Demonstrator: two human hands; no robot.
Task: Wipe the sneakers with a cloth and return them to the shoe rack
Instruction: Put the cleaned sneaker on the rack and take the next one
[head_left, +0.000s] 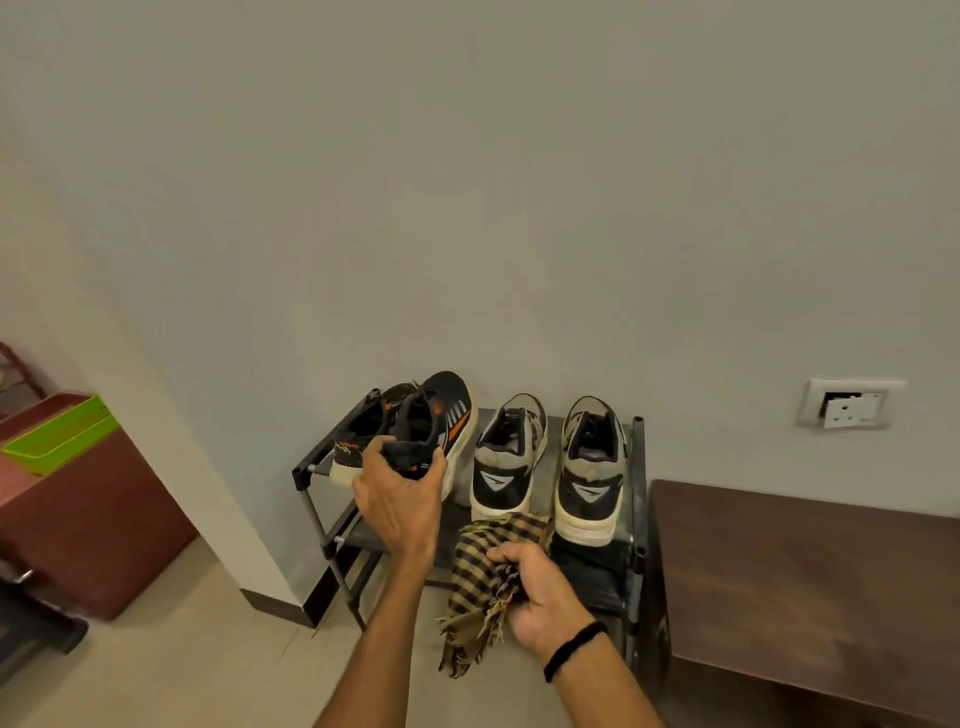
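Note:
A black shoe rack (637, 467) stands against the wall. My left hand (397, 493) grips the heel of a black and orange sneaker (441, 415), tilted over the rack's top left. Its partner (358, 434) lies on the top shelf just left of it. Two beige and black sneakers (506, 457) (589, 467) stand side by side on the right of that shelf, heels toward me. My right hand (540, 597) holds a bunched yellow and black checked cloth (485, 571) in front of the rack, below the beige pair.
A dark wooden surface (805, 587) sits right of the rack. A brown cabinet (98, 519) with a green tray (60, 434) on it stands at the left. A wall socket (852, 408) is on the right. Pale floor tiles lie below.

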